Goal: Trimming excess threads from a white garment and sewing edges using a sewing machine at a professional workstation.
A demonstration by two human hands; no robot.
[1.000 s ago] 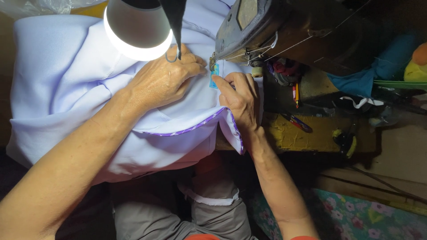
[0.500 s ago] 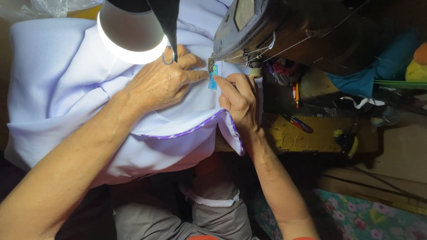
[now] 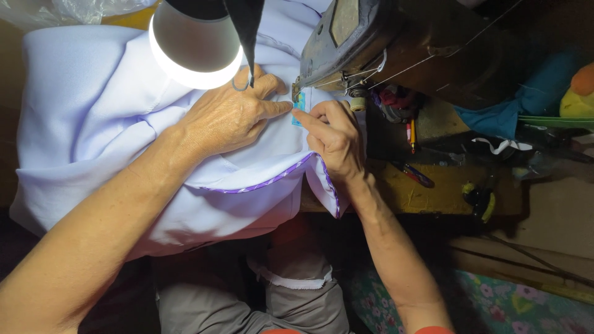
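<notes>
You had the big pale lilac cloth [image 3: 93, 117] spread over most of the surface [image 3: 433, 192], bunched toward nine o'clock and hanging off the near edge at six o'clock, and across the last second it barely moved as a whole; only the part under your hands crept a little toward the old dark sewing machine [image 3: 371, 43] at twelve to one o'clock. The round lit lamp [image 3: 195, 52] hung at eleven o'clock over your wrist, and it sat the same in your view as a second ago. Your left hand [image 3: 232, 117] lay flat with its fingers spread and pressed on the cloth, the forefinger stretched toward three o'clock, and it had slid slightly nearer the needle end of the machine than it was a second ago. Your right hand [image 3: 334, 139] came in from five o'clock, its fingers curled and its forefinger and thumb closed on the cloth's edge beside a small blue tag [image 3: 300, 105], much as before. That tag lay between your two forefingers, right below the machine's foot, which suggests you were feeding it through by small steps rather than repositioning. The purple piped edge [image 3: 272, 179] curved from seven o'clock round under your right wrist, unchanged. Past the machine at three o'clock lay red-handled tools [image 3: 411, 173] and a teal rag [image 3: 495, 117], untouched.
</notes>
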